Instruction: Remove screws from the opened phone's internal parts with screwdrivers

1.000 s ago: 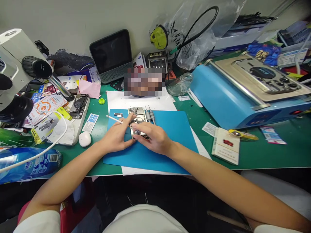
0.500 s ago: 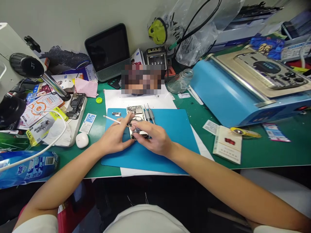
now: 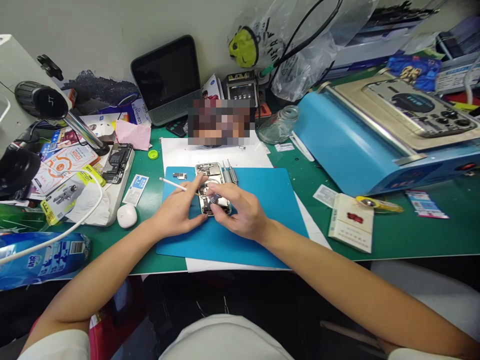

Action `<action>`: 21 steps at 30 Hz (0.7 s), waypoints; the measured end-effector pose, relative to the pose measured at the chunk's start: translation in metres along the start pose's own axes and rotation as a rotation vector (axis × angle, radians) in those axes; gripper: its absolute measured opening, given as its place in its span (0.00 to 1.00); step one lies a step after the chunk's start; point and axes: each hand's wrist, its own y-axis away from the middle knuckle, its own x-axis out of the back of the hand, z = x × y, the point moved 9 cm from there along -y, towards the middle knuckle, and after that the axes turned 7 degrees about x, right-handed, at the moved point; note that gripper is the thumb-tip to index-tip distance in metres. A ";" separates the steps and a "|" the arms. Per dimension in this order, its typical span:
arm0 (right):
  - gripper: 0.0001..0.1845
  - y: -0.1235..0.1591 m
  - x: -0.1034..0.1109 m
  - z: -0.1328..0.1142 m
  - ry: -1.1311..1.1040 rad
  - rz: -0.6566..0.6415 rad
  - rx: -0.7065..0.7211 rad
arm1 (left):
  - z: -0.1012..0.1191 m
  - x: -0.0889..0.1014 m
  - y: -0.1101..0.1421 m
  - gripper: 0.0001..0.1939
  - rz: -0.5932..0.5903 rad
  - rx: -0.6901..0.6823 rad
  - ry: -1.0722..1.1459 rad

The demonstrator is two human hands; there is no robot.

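An opened phone point(image 3: 212, 187) with its insides bare lies on a blue mat point(image 3: 262, 210). My left hand point(image 3: 176, 212) rests on the mat at the phone's left edge, fingers laid against it. My right hand point(image 3: 240, 212) pinches a small screwdriver with a round grey cap point(image 3: 214, 201) that stands upright on the phone's lower half. Two more screwdrivers point(image 3: 230, 175) lie side by side just right of the phone. A thin white stick point(image 3: 172, 184) lies left of it, near a small loose metal part point(image 3: 180, 175).
A second opened phone point(image 3: 118, 161) lies on a white pad at the left, near a white earbud case point(image 3: 126, 215). A blue machine point(image 3: 360, 145) fills the right side. A cigarette pack point(image 3: 350, 222), a glass jar point(image 3: 279, 128), a dark tablet point(image 3: 167, 80) and a microscope point(image 3: 22, 115) ring the mat.
The view shifted slightly a second ago. My right hand's fingers have drawn back a little, uncovering more of the phone's lower half and the screwdriver's cap. The left hand has stayed in place.
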 end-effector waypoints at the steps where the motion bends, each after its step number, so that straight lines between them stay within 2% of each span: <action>1: 0.32 0.000 0.000 -0.001 0.004 0.000 0.009 | 0.000 0.000 0.000 0.54 0.001 -0.002 0.000; 21: 0.34 0.002 -0.002 -0.001 0.033 -0.010 0.013 | 0.001 0.001 -0.001 0.54 -0.004 0.006 -0.003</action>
